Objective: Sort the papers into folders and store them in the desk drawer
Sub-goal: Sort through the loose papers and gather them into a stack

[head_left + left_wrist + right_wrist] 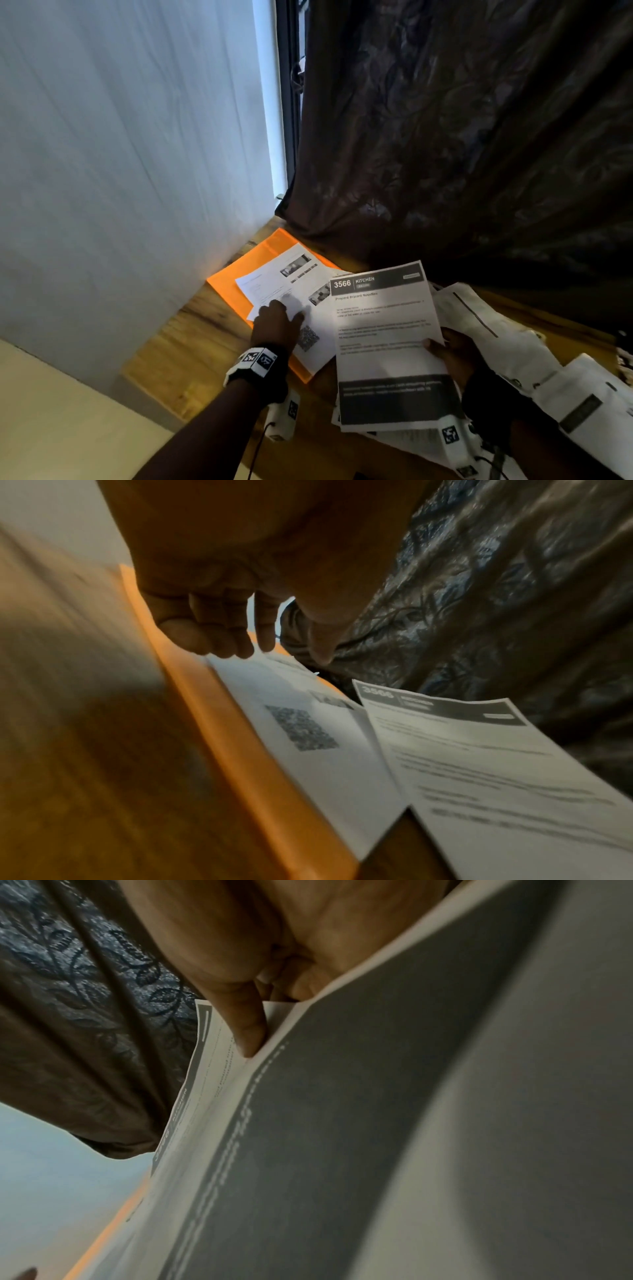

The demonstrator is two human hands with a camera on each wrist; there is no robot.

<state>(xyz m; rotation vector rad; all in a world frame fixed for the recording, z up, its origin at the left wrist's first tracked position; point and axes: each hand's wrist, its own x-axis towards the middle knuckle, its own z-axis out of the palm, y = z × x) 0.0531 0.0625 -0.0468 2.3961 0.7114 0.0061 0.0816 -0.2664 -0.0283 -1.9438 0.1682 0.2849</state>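
Note:
An orange folder point(236, 284) lies open on the wooden desk point(178, 346), near the wall. Two printed sheets point(291, 274) lie on it, one with a QR code point(301, 731). My left hand point(281, 317) rests its fingertips point(222, 647) on these sheets and grips nothing. My right hand point(445, 346) pinches the right edge of a sheet headed "3566 KITCHEN" point(383, 342) and holds it just above the desk, overlapping the folder's right side. In the right wrist view its thumb point(248, 1031) presses on that sheet point(342, 1123).
A loose pile of more papers point(507, 346) spreads over the desk's right side, under and behind my right hand. A dark patterned curtain point(462, 137) hangs behind the desk. A pale wall point(120, 154) bounds it on the left.

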